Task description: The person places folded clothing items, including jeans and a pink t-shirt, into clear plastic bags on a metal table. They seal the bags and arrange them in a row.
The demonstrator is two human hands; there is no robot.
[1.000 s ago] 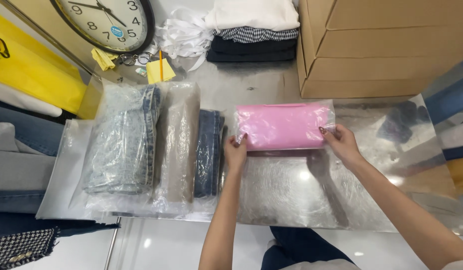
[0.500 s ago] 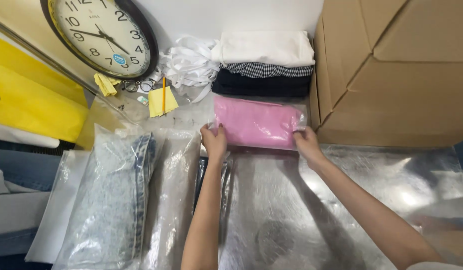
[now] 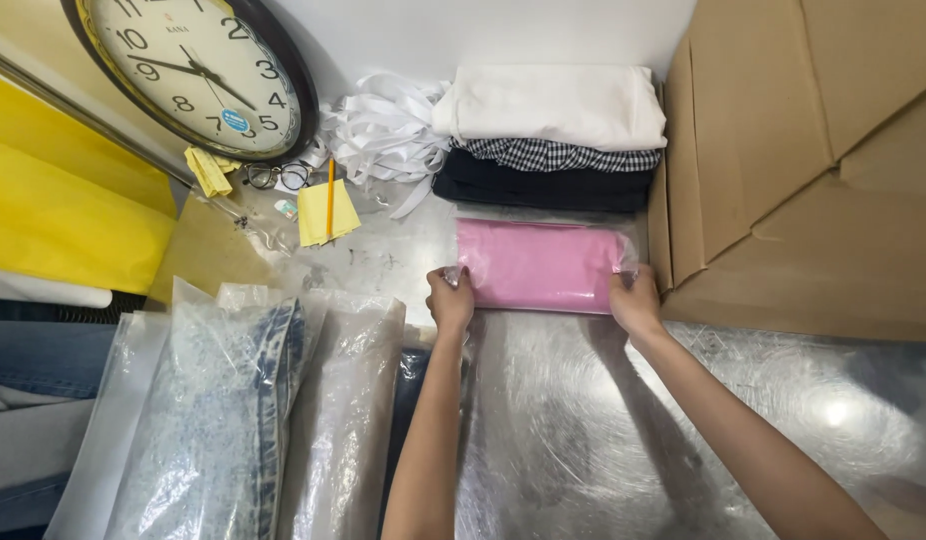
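Two hands grip a bagged pink garment [image 3: 539, 265] lying on the metal table [image 3: 603, 430]: the left hand [image 3: 451, 300] clasps its left end, the right hand [image 3: 635, 300] its right end. Just behind it sits a stack of folded clothes [image 3: 553, 135]; a cardboard box [image 3: 813, 170] hems in its right side. Bagged jeans [image 3: 233, 420] lie left, near a wall clock [image 3: 198, 70] and yellow notepaper [image 3: 328, 215].

1. A scuffed steel table [image 3: 603, 440] carries everything.
2. At 12 o'clock: pink bagged garment [image 3: 539, 265], then a stack of folded clothes [image 3: 549, 130].
3. At 9 o'clock: bagged jeans [image 3: 223, 420].
4. At 11 o'clock: yellow notepad [image 3: 328, 213], glasses [image 3: 278, 177].
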